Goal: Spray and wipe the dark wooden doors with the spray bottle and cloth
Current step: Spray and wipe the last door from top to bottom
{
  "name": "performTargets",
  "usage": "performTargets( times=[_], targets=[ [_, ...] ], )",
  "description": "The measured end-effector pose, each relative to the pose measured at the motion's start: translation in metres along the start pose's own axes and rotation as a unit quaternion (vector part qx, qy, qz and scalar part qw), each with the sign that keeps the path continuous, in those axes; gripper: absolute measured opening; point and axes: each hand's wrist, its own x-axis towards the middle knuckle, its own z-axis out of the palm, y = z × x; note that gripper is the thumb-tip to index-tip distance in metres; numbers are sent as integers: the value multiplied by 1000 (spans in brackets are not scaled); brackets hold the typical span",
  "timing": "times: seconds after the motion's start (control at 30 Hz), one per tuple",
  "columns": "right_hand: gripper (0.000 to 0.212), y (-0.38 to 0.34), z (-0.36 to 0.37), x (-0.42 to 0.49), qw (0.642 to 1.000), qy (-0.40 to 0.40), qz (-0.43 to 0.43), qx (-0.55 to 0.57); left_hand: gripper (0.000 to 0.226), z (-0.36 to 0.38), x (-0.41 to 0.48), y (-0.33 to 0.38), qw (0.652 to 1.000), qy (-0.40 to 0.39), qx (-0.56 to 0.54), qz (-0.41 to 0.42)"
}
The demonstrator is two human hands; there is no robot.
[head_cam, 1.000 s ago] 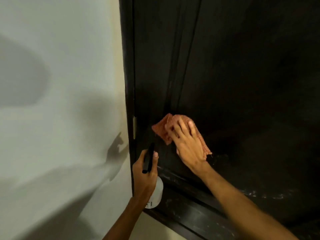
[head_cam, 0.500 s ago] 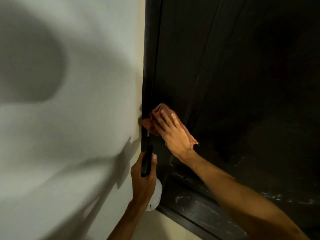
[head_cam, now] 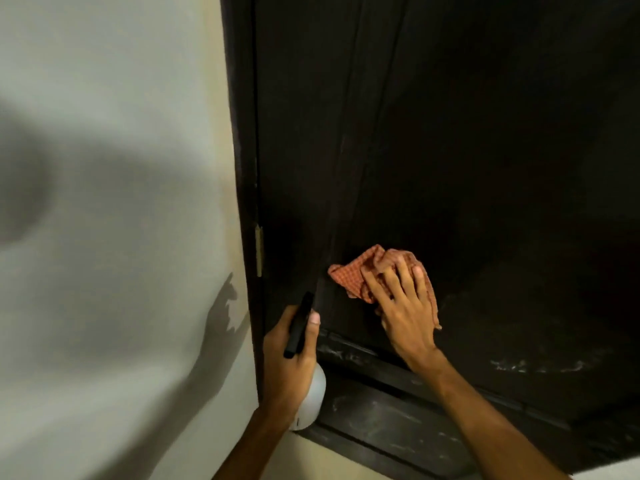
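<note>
Pale wall [head_cam: 114,202] borders a dark wooden door [head_cam: 467,150]. Right hand [head_cam: 401,306], fingers spread flat, presses an orange checked cloth [head_cam: 349,275] low on the door, mid-wipe. Left hand [head_cam: 291,358] grips a white spray bottle with black nozzle [head_cam: 311,400]. Next, probably, the streaked lower rail.

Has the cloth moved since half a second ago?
Yes. The cloth has slid right, away from the hinge on the door frame, pressed by the right hand.

Cloth [head_cam: 346,278] lies between the right hand's [head_cam: 407,323] fingers [head_cam: 393,284] and the door [head_cam: 485,150]; spray bottle [head_cam: 313,400], in the left hand [head_cam: 287,365], sits below-left of them.
</note>
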Motion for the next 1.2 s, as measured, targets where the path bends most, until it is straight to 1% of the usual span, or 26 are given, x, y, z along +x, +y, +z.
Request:
performTargets(
  times=[0.07, 0.13, 0.23, 0.27, 0.33, 0.4, 0.5, 0.6, 0.73, 0.83, 0.9, 0.93, 1.0, 1.03, 1.07, 1.13, 1.2],
  targets=[
    [107, 13, 7, -19, 998, 35, 45, -8, 11, 16, -4, -3, 999, -30, -23, 17],
    [104, 22, 17, -40, 989, 105, 104, -11, 8, 35, -12, -13, 997, -48, -41, 49],
    [83, 20, 38, -69, 960, 208, 186, 24, 15, 60, -17, -37, 994, -61, -54, 71],
    [79, 19, 45, -79, 951, 235, 197, 32, 18, 68, -21, -49, 993, -63, -58, 80],
    [78, 17, 52, -92, 944, 265, 195, 29, 23, 80, -26, -71, 991, -69, -60, 100],
    [79, 15, 49, -99, 943, 276, 185, 8, 24, 90, -29, -91, 990, -65, -55, 115],
    [68, 7, 40, -114, 939, 294, 176, -10, 20, 100, -42, -117, 989, -47, -49, 132],
    [76, -12, 35, -128, 943, 276, 179, -54, 17, 103, -53, -137, 986, -29, -32, 161],
    [86, -24, 27, -153, 952, 246, 120, -133, 15, 89, -72, -154, 982, -25, -63, 179],
    [93, -42, 8, -176, 939, 256, 171, -153, 13, 70, -84, -164, 976, -34, -89, 195],
    [93, -57, 3, -193, 932, 252, 206, -162, 14, 60, -89, -171, 973, -32, -103, 206],
    [89, -63, 1, -202, 926, 256, 219, -173, 15, 55, -92, -175, 970, -31, -114, 211],
    [69, -71, -10, -222, 908, 289, 235, -189, 19, 46, -99, -182, 967, -38, -129, 214],
    [63, -73, -18, -232, 899, 314, 240, -191, 22, 42, -104, -183, 967, -46, -132, 215],
    [61, -75, -28, -240, 894, 330, 238, -186, 25, 39, -109, -183, 966, -56, -130, 216],
    [64, -86, -44, -242, 899, 319, 235, -186, 28, 28, -118, -178, 967, -85, -144, 194],
    [68, -98, -51, -240, 903, 296, 243, -194, 31, 17, -127, -163, 967, -118, -164, 155]
  ],
)
